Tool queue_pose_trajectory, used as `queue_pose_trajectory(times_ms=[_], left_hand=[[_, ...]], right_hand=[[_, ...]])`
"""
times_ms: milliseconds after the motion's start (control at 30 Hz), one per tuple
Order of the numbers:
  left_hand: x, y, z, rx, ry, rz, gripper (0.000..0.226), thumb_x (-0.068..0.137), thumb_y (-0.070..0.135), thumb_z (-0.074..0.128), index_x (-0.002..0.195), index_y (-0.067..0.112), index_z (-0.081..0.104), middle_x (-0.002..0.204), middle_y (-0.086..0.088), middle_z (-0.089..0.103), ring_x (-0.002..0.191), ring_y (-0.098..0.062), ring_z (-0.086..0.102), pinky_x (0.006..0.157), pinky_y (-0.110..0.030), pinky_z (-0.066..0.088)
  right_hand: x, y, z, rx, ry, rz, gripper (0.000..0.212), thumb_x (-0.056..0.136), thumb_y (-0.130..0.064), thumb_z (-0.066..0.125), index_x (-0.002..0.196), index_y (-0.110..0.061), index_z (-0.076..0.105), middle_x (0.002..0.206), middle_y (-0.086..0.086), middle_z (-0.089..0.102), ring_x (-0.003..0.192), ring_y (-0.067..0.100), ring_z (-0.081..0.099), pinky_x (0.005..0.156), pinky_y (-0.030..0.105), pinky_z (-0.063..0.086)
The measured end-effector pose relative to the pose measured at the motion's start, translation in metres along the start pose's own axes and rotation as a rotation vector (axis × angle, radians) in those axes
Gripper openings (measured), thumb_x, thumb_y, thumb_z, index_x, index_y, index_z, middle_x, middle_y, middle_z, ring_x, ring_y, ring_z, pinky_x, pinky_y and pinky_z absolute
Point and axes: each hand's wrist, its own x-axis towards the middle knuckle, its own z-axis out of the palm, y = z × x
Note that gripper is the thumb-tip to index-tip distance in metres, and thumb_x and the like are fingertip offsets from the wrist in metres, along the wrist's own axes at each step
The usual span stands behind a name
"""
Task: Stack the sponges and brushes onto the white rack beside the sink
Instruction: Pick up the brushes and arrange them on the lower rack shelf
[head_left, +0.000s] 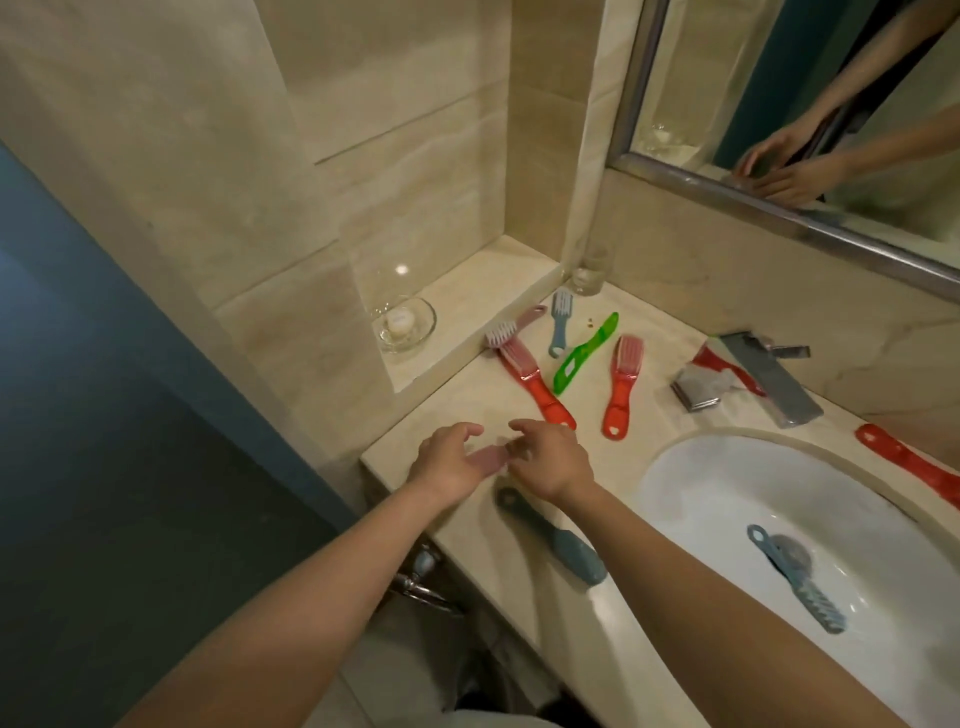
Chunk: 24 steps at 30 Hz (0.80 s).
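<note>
Several brushes lie on the beige counter (467, 415): two red ones (530, 387) (620, 387), a green one (584, 353), a small blue-grey one (560, 322) and a pink one with white bristles (511, 327). A third red brush (909, 462) lies right of the sink, a grey-blue brush (558, 543) at the counter's front edge, and a blue brush (795, 577) inside the basin. My left hand (444, 465) holds a small pink piece (488, 457), apparently a brush handle. My right hand (553, 460) hovers at its other end with curled fingers; contact is unclear. No white rack is in view.
The white sink (675, 467) fills the right side, with a metal faucet (769, 374) and a foil packet (696, 392) behind it. A drinking glass (587, 270) stands in the corner. A glass soap dish (408, 325) sits on the raised ledge. A mirror hangs above.
</note>
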Motion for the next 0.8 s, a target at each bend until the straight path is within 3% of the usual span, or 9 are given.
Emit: queue_pose_trajectory(times_ms=[100, 200, 333, 400, 467, 533, 600, 700, 800], left_hand=[[0.012, -0.018, -0.001, 0.178, -0.041, 0.010, 0.060, 0.084, 0.054, 0.060, 0.135, 0.026, 0.049, 0.133, -0.001, 0.053, 0.124, -0.023, 0.046, 0.102, -0.042, 0.042], [0.022, -0.030, 0.002, 0.315, -0.066, 0.036, 0.050, 0.085, 0.039, 0.061, 0.132, 0.026, 0.053, 0.127, -0.001, 0.057, 0.116, -0.023, 0.050, 0.097, -0.041, 0.046], [0.029, -0.029, 0.000, 0.076, -0.132, -0.013, 0.052, 0.073, 0.066, 0.065, 0.103, 0.023, 0.065, 0.091, 0.007, 0.064, 0.088, -0.015, 0.061, 0.077, -0.034, 0.050], [0.034, -0.022, -0.003, -0.124, -0.094, -0.021, 0.053, 0.073, 0.059, 0.072, 0.109, 0.021, 0.061, 0.094, 0.006, 0.061, 0.090, -0.013, 0.061, 0.080, -0.033, 0.051], [0.044, -0.011, -0.007, -0.303, 0.017, -0.031, 0.048, 0.081, 0.033, 0.074, 0.122, 0.020, 0.053, 0.105, 0.003, 0.061, 0.097, -0.014, 0.060, 0.086, -0.031, 0.052], [0.055, 0.009, -0.013, -0.484, 0.079, -0.044, 0.031, 0.088, 0.019, 0.065, 0.117, 0.022, 0.053, 0.108, 0.000, 0.066, 0.095, -0.015, 0.064, 0.080, -0.029, 0.052], [0.067, 0.029, -0.017, -0.580, 0.106, -0.001, 0.009, 0.093, 0.017, 0.057, 0.101, 0.021, 0.061, 0.096, 0.000, 0.071, 0.087, -0.016, 0.067, 0.071, -0.027, 0.050], [0.078, 0.050, -0.022, -0.618, 0.192, 0.013, 0.018, 0.097, 0.018, 0.051, 0.102, 0.004, 0.061, 0.083, -0.001, 0.065, 0.071, -0.013, 0.059, 0.058, -0.021, 0.043], [0.088, 0.058, -0.026, -0.606, 0.302, 0.018, 0.017, 0.097, 0.019, 0.051, 0.106, 0.005, 0.051, 0.091, -0.005, 0.062, 0.077, -0.017, 0.058, 0.061, -0.023, 0.040]], right_hand=[[0.013, -0.002, 0.011, -0.150, 0.001, -0.045, 0.047, 0.086, -0.028, 0.058, 0.132, -0.030, 0.055, 0.134, -0.003, 0.058, 0.132, 0.024, 0.041, 0.107, 0.041, 0.036], [0.021, 0.000, 0.018, -0.255, 0.004, -0.085, 0.036, 0.083, -0.027, 0.060, 0.119, -0.032, 0.063, 0.119, -0.003, 0.062, 0.120, 0.023, 0.046, 0.101, 0.037, 0.034], [0.030, -0.001, 0.018, -0.388, -0.035, -0.148, 0.021, 0.080, -0.031, 0.066, 0.101, -0.030, 0.068, 0.096, -0.005, 0.058, 0.099, 0.018, 0.050, 0.090, 0.034, 0.034], [0.035, -0.003, 0.012, -0.326, -0.035, -0.126, 0.018, 0.083, -0.028, 0.059, 0.098, -0.028, 0.069, 0.092, -0.005, 0.058, 0.094, 0.017, 0.052, 0.086, 0.034, 0.033], [0.043, -0.007, 0.003, -0.184, 0.031, -0.074, 0.017, 0.085, -0.026, 0.055, 0.095, -0.023, 0.069, 0.090, -0.003, 0.061, 0.089, 0.018, 0.056, 0.077, 0.033, 0.038], [0.052, -0.014, -0.006, 0.070, 0.090, -0.015, 0.011, 0.085, -0.022, 0.058, 0.087, -0.016, 0.068, 0.082, 0.001, 0.065, 0.077, 0.017, 0.059, 0.068, 0.033, 0.046], [0.062, -0.022, -0.014, 0.248, 0.094, -0.019, 0.008, 0.083, -0.017, 0.063, 0.081, -0.010, 0.066, 0.073, 0.005, 0.063, 0.067, 0.017, 0.055, 0.063, 0.032, 0.046], [0.076, -0.031, -0.027, 0.386, -0.037, -0.030, 0.015, 0.087, -0.017, 0.061, 0.081, -0.006, 0.067, 0.066, 0.005, 0.059, 0.059, 0.020, 0.052, 0.061, 0.038, 0.048], [0.097, -0.036, -0.044, 0.437, 0.069, 0.004, 0.013, 0.086, -0.022, 0.060, 0.085, -0.019, 0.073, 0.080, -0.004, 0.071, 0.075, 0.018, 0.065, 0.072, 0.035, 0.054]])
